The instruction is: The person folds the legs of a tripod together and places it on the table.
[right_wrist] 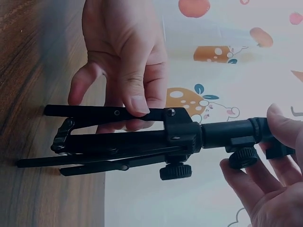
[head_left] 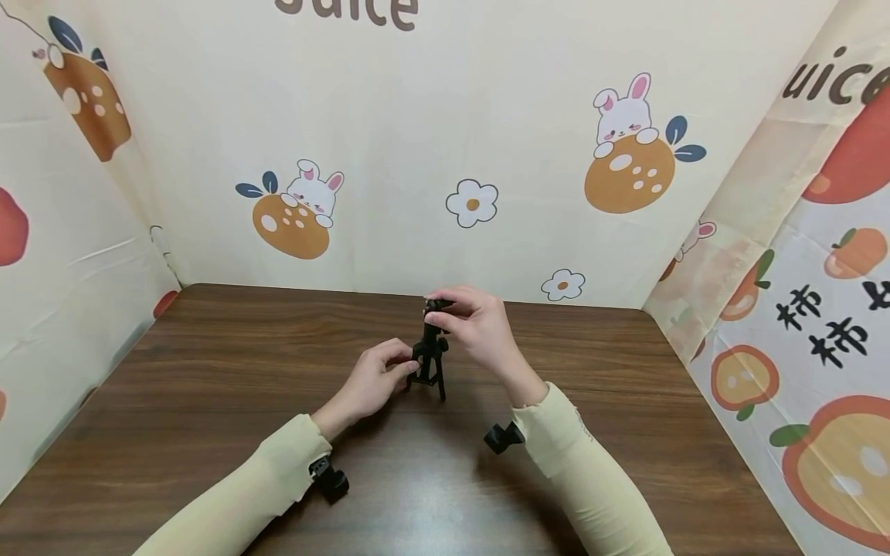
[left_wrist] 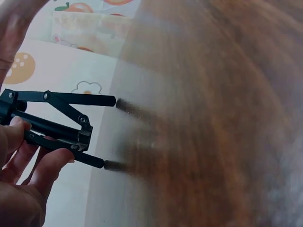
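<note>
A small black tripod stands upright near the middle of the table, its legs slightly spread. My left hand pinches one leg between thumb and fingers, from the left side. Up at the top, my right hand grips the tripod's head with thumb and fingers. In the right wrist view, a knurled knob on the upper column sits beside the right fingers, and a second knob juts from the collar above the legs. Leg tips are right at the tabletop in the left wrist view.
The brown wood-grain table ends at a fabric backdrop printed with rabbits, fruit and flowers. Similar printed sheets hang at left and right. A black wrist camera is strapped at the left sleeve, another camera at the right.
</note>
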Demonstrator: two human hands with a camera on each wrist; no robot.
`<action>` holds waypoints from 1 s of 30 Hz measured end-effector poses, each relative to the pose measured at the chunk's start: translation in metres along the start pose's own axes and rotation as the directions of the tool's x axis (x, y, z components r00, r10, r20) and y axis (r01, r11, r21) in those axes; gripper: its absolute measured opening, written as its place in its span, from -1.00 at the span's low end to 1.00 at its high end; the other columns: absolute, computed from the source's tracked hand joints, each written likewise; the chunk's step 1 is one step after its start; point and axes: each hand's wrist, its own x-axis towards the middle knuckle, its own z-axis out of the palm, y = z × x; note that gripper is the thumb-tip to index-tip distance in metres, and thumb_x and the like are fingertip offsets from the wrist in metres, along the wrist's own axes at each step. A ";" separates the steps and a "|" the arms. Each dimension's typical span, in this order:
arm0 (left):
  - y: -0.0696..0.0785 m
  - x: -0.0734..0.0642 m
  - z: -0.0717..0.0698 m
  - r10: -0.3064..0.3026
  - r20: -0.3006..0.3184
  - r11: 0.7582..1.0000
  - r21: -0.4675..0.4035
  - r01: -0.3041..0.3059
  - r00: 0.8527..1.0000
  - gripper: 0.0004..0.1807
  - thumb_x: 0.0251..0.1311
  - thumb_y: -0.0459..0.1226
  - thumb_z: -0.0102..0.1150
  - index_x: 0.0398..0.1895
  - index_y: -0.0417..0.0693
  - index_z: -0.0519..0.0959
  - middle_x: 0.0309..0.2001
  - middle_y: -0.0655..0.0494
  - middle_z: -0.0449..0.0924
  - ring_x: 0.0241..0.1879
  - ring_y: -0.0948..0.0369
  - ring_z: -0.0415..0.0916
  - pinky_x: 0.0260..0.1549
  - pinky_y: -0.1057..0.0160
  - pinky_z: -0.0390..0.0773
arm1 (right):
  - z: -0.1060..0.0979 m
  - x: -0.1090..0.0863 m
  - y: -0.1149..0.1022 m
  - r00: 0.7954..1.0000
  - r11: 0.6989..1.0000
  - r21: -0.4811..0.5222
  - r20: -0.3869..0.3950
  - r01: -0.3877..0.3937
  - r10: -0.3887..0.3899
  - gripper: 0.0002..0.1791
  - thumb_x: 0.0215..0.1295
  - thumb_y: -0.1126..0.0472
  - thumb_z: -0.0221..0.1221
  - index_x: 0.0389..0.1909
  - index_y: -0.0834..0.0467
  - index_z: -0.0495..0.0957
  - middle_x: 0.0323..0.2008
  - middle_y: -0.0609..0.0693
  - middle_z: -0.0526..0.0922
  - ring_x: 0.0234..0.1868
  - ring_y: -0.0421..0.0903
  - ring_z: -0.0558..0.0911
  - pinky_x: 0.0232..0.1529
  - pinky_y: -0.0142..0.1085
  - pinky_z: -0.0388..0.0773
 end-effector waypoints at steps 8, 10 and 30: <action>0.002 0.000 -0.001 -0.009 0.013 1.000 -0.007 0.009 1.000 -0.96 0.35 -0.38 0.19 -0.27 -0.14 0.62 -0.26 0.08 0.55 -0.42 0.14 0.52 -0.47 0.25 0.55 | 0.000 0.005 0.031 0.999 0.998 0.057 0.008 -0.032 0.032 -0.76 0.20 0.43 0.35 -0.09 0.33 0.68 -0.15 0.15 0.68 -0.20 0.00 0.73 -0.19 -0.23 0.65; 0.003 -0.001 -0.001 -0.002 0.012 1.000 0.008 0.002 1.000 -0.96 0.35 -0.37 0.21 -0.25 -0.16 0.62 -0.26 0.06 0.56 -0.43 0.15 0.53 -0.46 0.24 0.56 | 0.000 0.006 0.038 0.999 0.996 0.075 0.012 -0.037 0.036 -0.74 0.21 0.41 0.35 -0.07 0.32 0.68 -0.14 0.14 0.68 -0.19 0.00 0.73 -0.17 -0.22 0.65; 0.008 -0.001 0.002 -0.043 -0.021 0.996 0.076 0.045 0.999 -0.83 0.28 -0.37 0.29 -0.09 -0.07 0.63 -0.18 0.10 0.65 -0.14 0.19 0.59 -0.03 0.00 0.54 | -0.023 -0.007 0.049 0.996 0.989 0.124 0.045 -0.085 0.080 -0.46 0.21 0.34 0.38 0.24 0.14 0.55 0.03 0.13 0.67 0.05 0.07 0.66 0.00 -0.20 0.60</action>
